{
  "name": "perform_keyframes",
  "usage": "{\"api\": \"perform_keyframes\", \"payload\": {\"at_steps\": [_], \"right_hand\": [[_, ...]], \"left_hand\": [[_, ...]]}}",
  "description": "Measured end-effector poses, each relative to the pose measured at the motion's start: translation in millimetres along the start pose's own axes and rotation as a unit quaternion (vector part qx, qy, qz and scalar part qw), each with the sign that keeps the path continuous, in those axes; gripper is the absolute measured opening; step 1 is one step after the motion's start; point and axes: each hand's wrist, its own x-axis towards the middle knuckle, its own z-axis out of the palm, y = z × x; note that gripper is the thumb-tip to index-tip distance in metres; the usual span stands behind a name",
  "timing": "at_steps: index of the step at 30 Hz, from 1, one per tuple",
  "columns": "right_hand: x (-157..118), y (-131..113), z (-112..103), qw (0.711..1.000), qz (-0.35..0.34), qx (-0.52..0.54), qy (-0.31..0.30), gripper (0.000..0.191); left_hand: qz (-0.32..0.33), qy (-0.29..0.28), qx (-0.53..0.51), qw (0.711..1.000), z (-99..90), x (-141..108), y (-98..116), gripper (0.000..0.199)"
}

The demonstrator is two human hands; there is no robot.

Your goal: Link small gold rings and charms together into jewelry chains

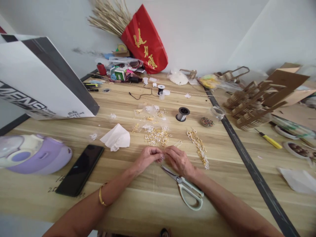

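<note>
Both hands meet over the middle of the table. My left hand pinches with thumb and forefinger at a tiny shiny piece too small to name. Opposite it, my right hand is bent with its fingertips pressed together, and what they grip is hidden. Just beyond the fingertips lies a pile of gold and silver beads. Scissors with pale green handles lie under and beside my right wrist, blades slightly apart. To the right rests a bunch of gold and silver chain pieces.
A black phone, a crumpled tissue and a purple-and-white device are on the left. Further back stand a wire spool and a bowl of small beads. Small woven baskets and a yellow-handled screwdriver are at right.
</note>
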Motion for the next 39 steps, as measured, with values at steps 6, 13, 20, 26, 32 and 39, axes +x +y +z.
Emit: {"api": "perform_keyframes", "payload": {"at_steps": [6, 13, 20, 26, 32, 39], "right_hand": [[4, -3, -1, 0.998, 0.027, 0.051, 0.012, 0.019], [4, -4, 0, 0.998, 0.03, 0.039, 0.032, 0.017], [8, -9, -3, 0.993, 0.044, 0.092, 0.054, 0.018], [11, -10, -5, 0.973, 0.129, 0.18, 0.059, 0.013], [11, -2, -3, 0.932, 0.189, 0.305, 0.052, 0.017], [12, 1, -2, 0.885, 0.214, 0.412, 0.033, 0.023]], "left_hand": [[0.011, 0.002, 0.018, 1.0, -0.3, 1, -2, 0.023], [0.047, 0.044, 0.069, 0.996, 2.0, 2, -7, 0.018], [0.02, 0.051, 0.053, 0.997, 3.6, 1, -5, 0.024], [0.015, 0.039, 0.026, 0.999, 2.7, 3, -5, 0.028], [-0.018, 0.021, -0.019, 0.999, 2.5, 5, -4, 0.03], [-0.024, 0.025, -0.029, 0.999, 4.8, 5, -4, 0.027]]}}
